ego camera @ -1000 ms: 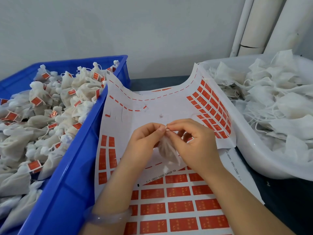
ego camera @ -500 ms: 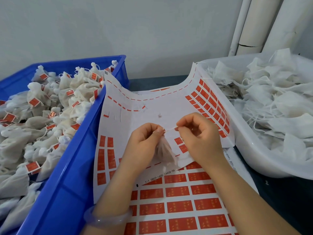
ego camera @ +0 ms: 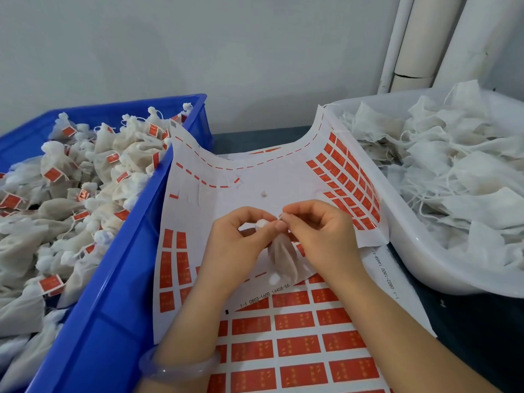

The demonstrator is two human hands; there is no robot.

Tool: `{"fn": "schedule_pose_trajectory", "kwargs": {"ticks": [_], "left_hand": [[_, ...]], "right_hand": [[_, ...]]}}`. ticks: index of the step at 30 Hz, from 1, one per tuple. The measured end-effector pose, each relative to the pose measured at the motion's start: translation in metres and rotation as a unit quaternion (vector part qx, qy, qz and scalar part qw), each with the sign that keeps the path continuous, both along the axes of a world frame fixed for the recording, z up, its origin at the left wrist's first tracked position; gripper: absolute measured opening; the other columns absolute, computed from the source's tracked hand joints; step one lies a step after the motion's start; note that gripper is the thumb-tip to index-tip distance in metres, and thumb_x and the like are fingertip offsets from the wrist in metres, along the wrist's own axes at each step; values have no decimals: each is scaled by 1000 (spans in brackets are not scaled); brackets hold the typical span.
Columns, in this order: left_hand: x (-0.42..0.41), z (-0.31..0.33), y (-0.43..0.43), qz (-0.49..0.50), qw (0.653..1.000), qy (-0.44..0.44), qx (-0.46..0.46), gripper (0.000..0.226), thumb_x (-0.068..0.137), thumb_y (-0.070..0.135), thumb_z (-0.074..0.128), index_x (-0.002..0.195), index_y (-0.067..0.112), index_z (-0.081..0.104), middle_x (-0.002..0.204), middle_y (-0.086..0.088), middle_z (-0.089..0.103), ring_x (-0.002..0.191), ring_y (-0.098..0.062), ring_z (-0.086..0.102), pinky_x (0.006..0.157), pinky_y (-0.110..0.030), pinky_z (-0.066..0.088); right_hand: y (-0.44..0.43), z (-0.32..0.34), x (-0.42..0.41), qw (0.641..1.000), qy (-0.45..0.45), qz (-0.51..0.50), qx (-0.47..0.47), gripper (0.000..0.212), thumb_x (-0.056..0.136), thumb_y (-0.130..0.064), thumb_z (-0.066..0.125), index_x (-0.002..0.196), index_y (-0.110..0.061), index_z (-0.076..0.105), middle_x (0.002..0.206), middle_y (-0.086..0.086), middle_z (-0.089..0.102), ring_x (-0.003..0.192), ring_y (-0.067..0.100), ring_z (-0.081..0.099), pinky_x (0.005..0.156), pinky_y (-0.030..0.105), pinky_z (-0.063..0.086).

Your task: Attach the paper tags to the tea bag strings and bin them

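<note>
Pinching tea bag (ego camera: 279, 258), both hands (ego camera: 320, 236), between bins

1. A plain pale grey-white wall (ego camera: 198, 46) fills the upper part of the view, smooth and bare.
2. At the upper right, white pipes (ego camera: 416, 41) run up the wall side by side; the thicker one shows a dark cracked seam near its lower end.
3. A dark tabletop (ego camera: 255, 139) shows in a strip at the foot of the wall.
4. The light is soft and even, with faint shadows.
</note>
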State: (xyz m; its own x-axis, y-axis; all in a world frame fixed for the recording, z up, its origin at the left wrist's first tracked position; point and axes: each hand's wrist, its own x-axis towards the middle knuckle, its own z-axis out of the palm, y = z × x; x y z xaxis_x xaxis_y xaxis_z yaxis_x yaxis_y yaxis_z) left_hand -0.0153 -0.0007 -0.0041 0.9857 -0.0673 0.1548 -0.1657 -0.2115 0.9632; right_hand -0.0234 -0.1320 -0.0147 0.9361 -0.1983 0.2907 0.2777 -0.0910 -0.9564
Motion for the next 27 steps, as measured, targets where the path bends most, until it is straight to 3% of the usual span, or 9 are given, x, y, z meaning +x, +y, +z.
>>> {"fn": "schedule_pose_trajectory", "kwargs": {"ticks": [8, 14, 17, 22, 25, 27], "left_hand": [[-4, -4, -10, 43, 997, -71, 7, 7, 79, 22, 70, 76, 28, 66, 76, 13, 68, 72, -5, 66, 63, -14, 53], [-10, -3, -22, 99, 986, -132, -17, 14, 78, 20, 70, 75, 32, 62, 75, 22, 66, 72, 1, 63, 56, -6, 47], [-13, -4, -27, 110, 983, -145, -20, 18, 78, 19, 69, 76, 35, 61, 72, 27, 64, 70, 2, 63, 54, -5, 46], [-12, -5, -24, 76, 990, -115, 8, 19, 81, 15, 68, 77, 33, 62, 77, 21, 66, 71, -4, 65, 58, -11, 51], [-7, -1, -12, 26, 998, -47, -10, 14, 80, 14, 69, 80, 28, 67, 77, 9, 68, 70, -15, 67, 61, -22, 57], [-5, 2, -5, -12, 999, 16, -38, 15, 80, 9, 69, 82, 24, 69, 78, 4, 70, 71, -16, 68, 60, -21, 56]], "right_hand": [[15, -5, -7, 999, -23, -18, -40, 27, 94, -10, 48, 88, -36, 45, 86, -17, 52, 85, -12, 52, 67, 3, 44], [25, -2, -16, 995, -78, -23, -60, 24, 97, -14, 40, 91, -38, 39, 99, -4, 51, 88, 8, 55, 71, 15, 49], [27, 0, -18, 994, -92, -47, -46, 18, 93, -20, 38, 90, -37, 38, 98, -2, 52, 85, 8, 55, 69, 14, 48], [19, 0, -15, 995, -60, -39, -75, 28, 96, -11, 42, 90, -38, 37, 89, -11, 50, 79, 6, 56, 64, 12, 47], [13, 1, -11, 994, -50, -24, -96, 28, 94, -11, 46, 89, -37, 38, 79, -16, 47, 76, -5, 54, 61, 6, 44], [10, 1, -8, 993, -38, -7, -112, 28, 94, -12, 47, 90, -37, 38, 77, -15, 47, 75, -9, 52, 60, 5, 43]]}}
